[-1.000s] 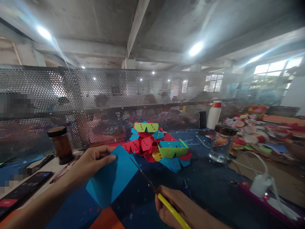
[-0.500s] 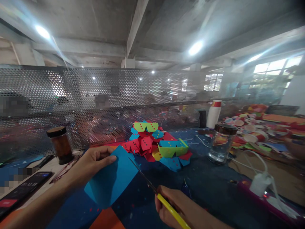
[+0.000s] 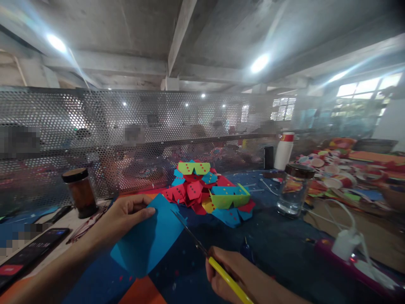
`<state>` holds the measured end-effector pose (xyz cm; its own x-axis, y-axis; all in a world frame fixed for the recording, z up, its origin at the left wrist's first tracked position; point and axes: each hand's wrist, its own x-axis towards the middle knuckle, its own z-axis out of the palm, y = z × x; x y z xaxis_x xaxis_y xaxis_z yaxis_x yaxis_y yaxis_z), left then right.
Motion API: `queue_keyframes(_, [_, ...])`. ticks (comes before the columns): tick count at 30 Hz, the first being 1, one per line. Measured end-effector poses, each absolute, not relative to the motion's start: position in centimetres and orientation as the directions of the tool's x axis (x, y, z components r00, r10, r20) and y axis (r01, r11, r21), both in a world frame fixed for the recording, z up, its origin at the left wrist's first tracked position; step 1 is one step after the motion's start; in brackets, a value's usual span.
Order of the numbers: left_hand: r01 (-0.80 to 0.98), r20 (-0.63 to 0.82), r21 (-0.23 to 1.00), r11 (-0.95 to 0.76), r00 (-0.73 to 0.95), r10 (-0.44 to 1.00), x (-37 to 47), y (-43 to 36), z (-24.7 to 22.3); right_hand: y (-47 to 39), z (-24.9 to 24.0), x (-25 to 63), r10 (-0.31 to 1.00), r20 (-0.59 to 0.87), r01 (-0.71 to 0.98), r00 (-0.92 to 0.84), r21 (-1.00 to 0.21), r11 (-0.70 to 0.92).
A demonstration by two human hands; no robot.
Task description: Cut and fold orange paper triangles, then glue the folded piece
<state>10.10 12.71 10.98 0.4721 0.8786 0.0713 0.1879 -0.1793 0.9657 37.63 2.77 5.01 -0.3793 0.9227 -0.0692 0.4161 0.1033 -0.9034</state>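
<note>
My left hand pinches a sheet of blue paper between thumb and fingers, holding it tilted above the dark blue table. In my right hand is a pair of scissors with yellow handles, my fingers closed around them. Their blades point up and left and lie at the right edge of the blue paper, near its upper corner. Whether the blades are parted is hard to see. Under the paper, an orange sheet lies on the table with small red scraps beside it.
Cut paper pieces in red, blue and green are heaped ahead, before a perforated metal screen. At left are a brown jar and a phone. A glass jar, power strip and paper cups stand right.
Almost nothing differs. The lower left of the blue paper has shifted very slightly; both hands and the scissors stay in place.
</note>
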Motion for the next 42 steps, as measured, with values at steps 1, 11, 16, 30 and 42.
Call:
queue_keyframes(1, [0.193,0.069,0.965,-0.179,0.471,0.879,10.09,12.7,10.95,2.79,5.04,37.53,0.926,-0.065,0.41,-0.371,-0.907,0.1])
queue_keyframes(11, [0.205,0.048,0.965,-0.163,0.473,0.88,9.93,12.59,10.88,2.72,5.42,37.7,0.919,-0.109,0.345,-0.38,-0.938,0.032])
queue_keyframes(16, [0.18,0.053,0.97,-0.165,0.504,0.862,9.92,12.53,10.96,2.58,5.54,37.51,0.909,-0.139,0.345,-0.394,-0.939,0.006])
queue_keyframes(30, [0.198,0.066,0.963,-0.183,0.485,0.872,9.84,12.79,10.71,2.46,5.43,37.47,0.916,-0.125,0.385,-0.382,-0.922,0.035])
queue_keyframes(42, [0.194,0.056,0.966,-0.171,0.489,0.871,9.86,12.85,10.8,2.62,4.99,37.7,0.92,-0.149,0.356,-0.363,-0.935,-0.011])
